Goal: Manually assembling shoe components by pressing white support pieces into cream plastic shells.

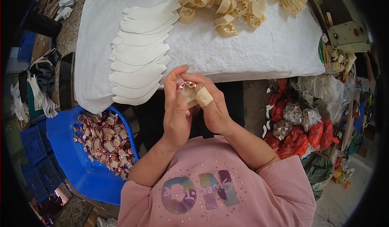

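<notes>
Both hands are closed around one small hollow piece (189,93) in front of my chest, just off the table's near edge. It looks like a beige plastic shoe heel with a shiny pink covering along its rim. My left hand (177,115) wraps its left side, fingers curled over the far end. My right hand (216,109) grips from the right, its thumb wrapped in beige tape (204,97) and pressed near the opening. The fingers hide much of the piece. Nearest on the table is an overlapping row of white curved cut sheets (137,63).
A white woven cloth (227,56) covers the table, with a heap of beige hollow heels (239,6) at its far side. At left a blue tub (83,162) holds many pink shiny pieces (107,144). Red plastic bags (291,138) lie on the right. Blue crates (38,146) stand far left.
</notes>
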{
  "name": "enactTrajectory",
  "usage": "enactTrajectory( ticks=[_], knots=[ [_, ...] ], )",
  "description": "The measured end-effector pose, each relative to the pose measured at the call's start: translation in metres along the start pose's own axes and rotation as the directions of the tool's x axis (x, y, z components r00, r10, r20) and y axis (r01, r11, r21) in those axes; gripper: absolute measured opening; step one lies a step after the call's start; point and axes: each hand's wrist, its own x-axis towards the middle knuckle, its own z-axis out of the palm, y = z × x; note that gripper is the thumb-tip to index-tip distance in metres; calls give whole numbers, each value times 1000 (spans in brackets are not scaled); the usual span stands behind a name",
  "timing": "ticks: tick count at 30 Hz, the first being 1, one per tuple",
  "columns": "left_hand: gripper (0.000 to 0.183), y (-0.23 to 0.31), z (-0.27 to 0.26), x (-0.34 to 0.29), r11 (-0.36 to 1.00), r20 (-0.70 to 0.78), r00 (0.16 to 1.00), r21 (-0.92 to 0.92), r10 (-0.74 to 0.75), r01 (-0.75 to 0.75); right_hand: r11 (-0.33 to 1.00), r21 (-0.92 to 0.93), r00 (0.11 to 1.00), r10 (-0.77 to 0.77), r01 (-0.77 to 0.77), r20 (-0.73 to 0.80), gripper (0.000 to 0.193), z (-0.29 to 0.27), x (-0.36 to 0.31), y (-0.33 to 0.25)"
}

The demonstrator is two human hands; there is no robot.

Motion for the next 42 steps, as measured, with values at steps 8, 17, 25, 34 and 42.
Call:
enactTrajectory(
  ticks=[8, 17, 25, 34, 42],
  knots=[
    [83, 13, -12, 4, 907, 124, 991, 409, 50, -97, 876, -466, 992, -116, 127, 52, 34, -30, 16, -16],
    [52, 2, -18, 4, 858, 151, 974, 465, 166, -218, 957, -275, 996, -86, 93, 35, 26, -30, 17, -15],
    [43, 32, -17, 8, 561, 325, 916, 724, 235, -401, 818, 289, 862, 433, -498, 263, 16, -46, 27, -3],
    [43, 23, -11, 12, 440, 283, 908, 804, 309, -400, 969, 76, 972, 230, -233, 45, 15, -33, 21, -7],
    [44, 8, 0, 11, 343, 223, 797, 814, 561, -469, 971, 148, 978, 170, -188, 124, 19, -28, 16, -2]
  ],
)
